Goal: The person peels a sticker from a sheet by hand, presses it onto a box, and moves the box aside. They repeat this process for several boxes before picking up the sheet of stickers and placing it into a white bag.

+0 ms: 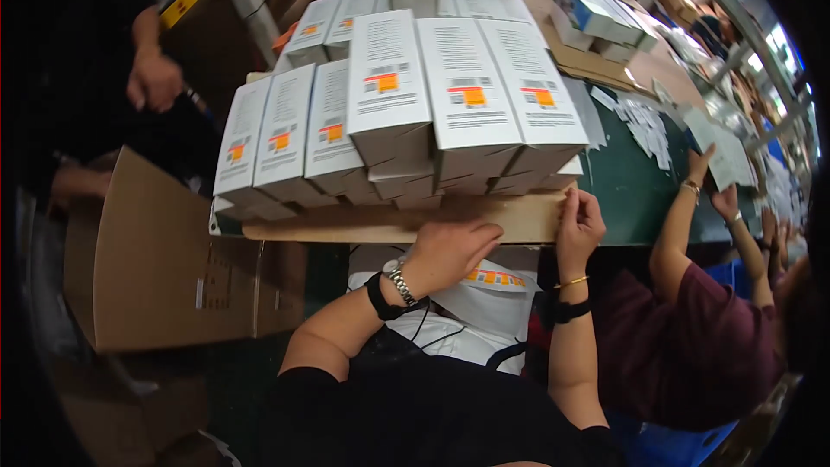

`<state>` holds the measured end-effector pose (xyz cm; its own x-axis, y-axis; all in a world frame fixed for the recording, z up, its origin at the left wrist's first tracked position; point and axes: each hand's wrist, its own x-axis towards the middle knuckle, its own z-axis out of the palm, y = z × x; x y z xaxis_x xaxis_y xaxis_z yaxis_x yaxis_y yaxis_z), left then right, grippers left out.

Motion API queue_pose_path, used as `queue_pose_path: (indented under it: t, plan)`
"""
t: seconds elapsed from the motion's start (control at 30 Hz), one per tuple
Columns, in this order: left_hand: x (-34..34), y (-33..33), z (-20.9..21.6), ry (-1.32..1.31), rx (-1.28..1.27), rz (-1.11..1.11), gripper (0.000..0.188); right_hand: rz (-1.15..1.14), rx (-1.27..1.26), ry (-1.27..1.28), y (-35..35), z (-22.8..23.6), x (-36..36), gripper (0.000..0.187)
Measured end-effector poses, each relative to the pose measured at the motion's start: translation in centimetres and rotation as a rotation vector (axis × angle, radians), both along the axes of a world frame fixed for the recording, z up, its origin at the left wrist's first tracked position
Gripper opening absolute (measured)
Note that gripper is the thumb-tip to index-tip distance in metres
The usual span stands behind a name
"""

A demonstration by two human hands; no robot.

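Observation:
In front of me several tall white boxes with orange-and-red labels are stacked in rows on a wooden board. My left hand is bent at the board's near edge, fingers together and pointing right. Its underside meets the top of a white sheet of orange stickers, which hangs over my lap; the thumb's grip is partly hidden. At the board's right corner my right hand is raised, thumb and fingertips pinched together beside the lowest boxes. Whatever is between those fingertips is too small to make out.
An open cardboard carton stands left of the board, with another person's hand beyond it. Paper slips lie on the green tabletop. At right, a co-worker in a maroon shirt handles a pale flat piece.

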<state>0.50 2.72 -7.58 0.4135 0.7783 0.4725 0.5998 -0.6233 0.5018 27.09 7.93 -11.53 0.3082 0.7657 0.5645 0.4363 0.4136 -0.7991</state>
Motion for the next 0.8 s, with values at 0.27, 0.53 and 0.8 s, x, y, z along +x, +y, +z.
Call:
queue_pose_path:
  t: [0.27, 0.53, 0.8]
  plan:
    - [0.4, 0.1, -0.5, 0.060, 0.018, -0.031, 0.017, 0.009, -0.026, 0.088, -0.5, 0.9, -0.2, 0.019]
    - [0.3, 0.2, -0.4, 0.064, 0.012, -0.037, 0.017, 0.009, 0.000, 0.058, -0.4, 1.0, -0.4, 0.022]
    - [-0.2, 0.1, -0.1, 0.081, -0.004, -0.073, 0.017, 0.016, -0.026, 0.032, -0.5, 0.9, -0.2, 0.019]
